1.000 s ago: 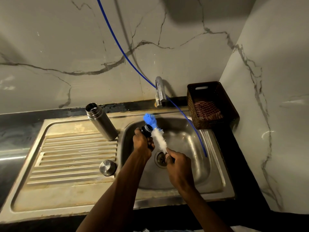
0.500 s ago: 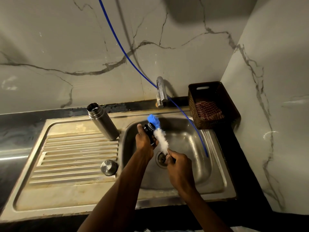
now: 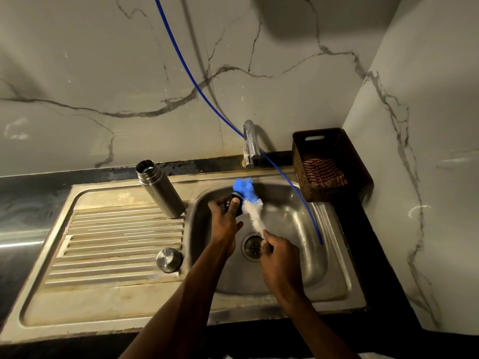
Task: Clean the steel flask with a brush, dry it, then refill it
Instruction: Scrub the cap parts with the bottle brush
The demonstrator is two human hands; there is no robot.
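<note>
Flask (image 3: pixel 160 189) sits open at the drainboard's back edge by the basin; left hand (image 3: pixel 225 222) grips a small dark stopper (image 3: pixel 235 200), right hand (image 3: pixel 280 257) clutches the brush (image 3: pixel 250 203); I'd twist bristles round its threads, over the sink (image 3: pixel 324 255).

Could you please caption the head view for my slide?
Left hand holds a small black stopper over the sink while right hand scrubs with brush.

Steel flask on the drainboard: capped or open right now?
Open. The steel flask stands with its mouth bare; a round steel cap lies apart on the drainboard.
</note>
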